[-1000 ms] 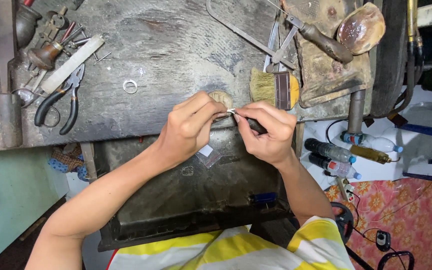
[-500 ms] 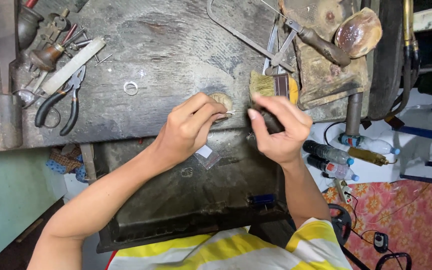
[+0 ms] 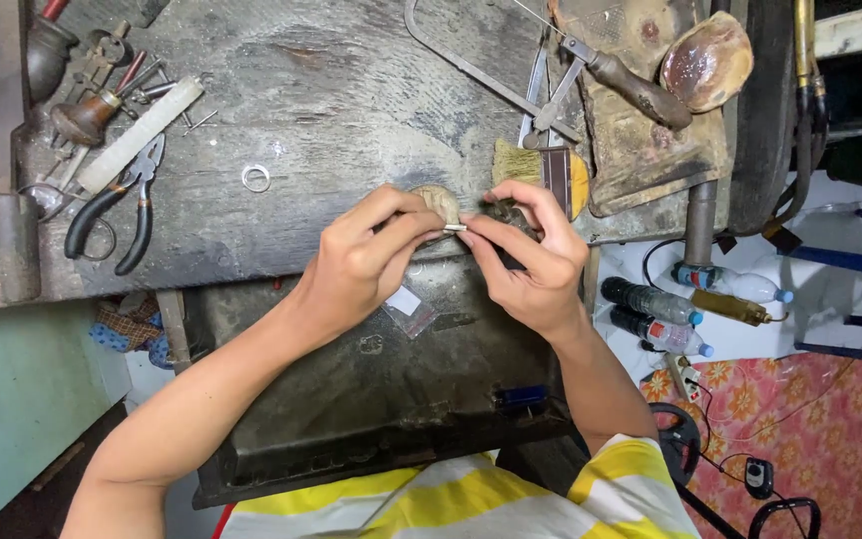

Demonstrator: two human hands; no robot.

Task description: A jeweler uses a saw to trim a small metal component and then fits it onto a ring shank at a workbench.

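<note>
Silvery little piece (image 3: 454,228) sits pinched between both hands at the workbench's (image 3: 351,90) front edge: left hand (image 3: 366,262) closed steadying it, right hand (image 3: 529,262) gripping a dark tool (image 3: 503,213) against it.

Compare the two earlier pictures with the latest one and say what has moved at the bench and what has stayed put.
The right hand, which had lifted away toward the brush half a second ago, has come back to meet the left hand, and both now pinch a small pale piece between their fingertips at the bench edge. The left hand barely shifted. The pliers, ring and brush lie as before.
</note>
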